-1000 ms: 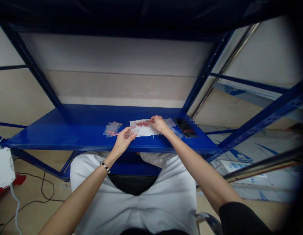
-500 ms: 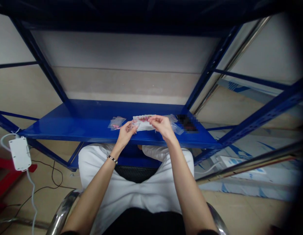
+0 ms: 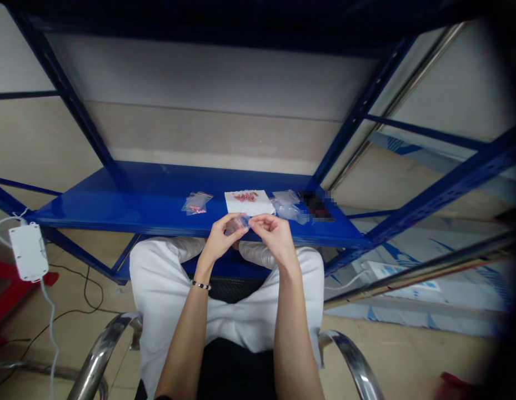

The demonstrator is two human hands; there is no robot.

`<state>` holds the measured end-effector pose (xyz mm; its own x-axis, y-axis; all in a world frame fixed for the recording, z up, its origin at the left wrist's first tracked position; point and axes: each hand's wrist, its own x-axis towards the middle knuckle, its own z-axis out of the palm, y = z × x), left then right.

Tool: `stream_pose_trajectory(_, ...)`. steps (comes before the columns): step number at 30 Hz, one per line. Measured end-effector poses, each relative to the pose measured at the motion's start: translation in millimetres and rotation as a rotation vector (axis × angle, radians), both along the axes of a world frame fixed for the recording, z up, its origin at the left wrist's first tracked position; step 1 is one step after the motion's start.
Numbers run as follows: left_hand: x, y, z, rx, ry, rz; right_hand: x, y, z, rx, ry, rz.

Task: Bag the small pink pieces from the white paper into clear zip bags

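Note:
Between my two hands, just over the front edge of the blue shelf, is a small clear plastic bag (image 3: 238,223). My left hand (image 3: 220,236) pinches it from the left side. The fingertips of my right hand (image 3: 275,236) are closed at the bag's right end; whether they also hold a small bead is too small to see. Behind my hands lies a white paper sheet (image 3: 251,208) bearing a heap of small pink beads (image 3: 246,196). On the left are clear zip bags (image 3: 197,201), with pink beads inside. Other clear bags (image 3: 286,204) lie right of the paper.
A dark, pixelated object (image 3: 318,206) rests on the right of the blue shelf (image 3: 136,194). Blue uprights stand at both ends. A white power box (image 3: 28,251) hangs at left with its cable. Chrome chair arms (image 3: 351,358) flank me.
My right hand has drawn back from the beads toward me and meets the bag. My left hand has moved slightly right and nearer with the bag, uncovering the paper.

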<state>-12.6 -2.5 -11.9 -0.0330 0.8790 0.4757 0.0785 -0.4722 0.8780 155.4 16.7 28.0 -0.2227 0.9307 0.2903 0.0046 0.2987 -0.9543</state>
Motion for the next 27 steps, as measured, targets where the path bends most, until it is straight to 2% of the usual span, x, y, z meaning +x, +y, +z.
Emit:
stream_pose_trajectory(4, -3, -9, -2.4, -0.070, 0.113, -0.063, 8, 0, -10.9, -0.009, -0.138, 0.028)
stream_pose_trajectory(8, -1, -15, -5.6, -0.077, 0.095, -0.064, 7, -4, -12.5, 0.009, -0.134, 0.055)
stream_pose_trajectory(12, 0, -13, -8.2, -0.080, -0.010, -0.014, 4, 10, -15.2, 0.144, -0.112, -0.183)
stream_pose_trajectory(14, -3, -12, -8.2, -0.072, -0.087, 0.007, 2, 22, -21.5, 0.287, -0.224, -0.240)
stream_pose_trajectory(16, -8, -11, -7.3, -0.057, -0.142, 0.026, -2, 33, -29.6, 0.413, -0.427, -0.202)
stream_pose_trajectory(20, -19, -7, -4.4, -0.001, -0.194, 0.065, -17, 35, -40.9, 0.499, -0.787, -0.166)
stream_pose_trajectory(23, -24, -5, -2.5, 0.036, -0.216, 0.061, -32, 22, -41.1, 0.550, -0.891, -0.195)
stream_pose_trajectory(27, -27, -5, -1.4, 0.046, -0.237, 0.045, -46, 3, -36.6, 0.568, -0.911, -0.189)
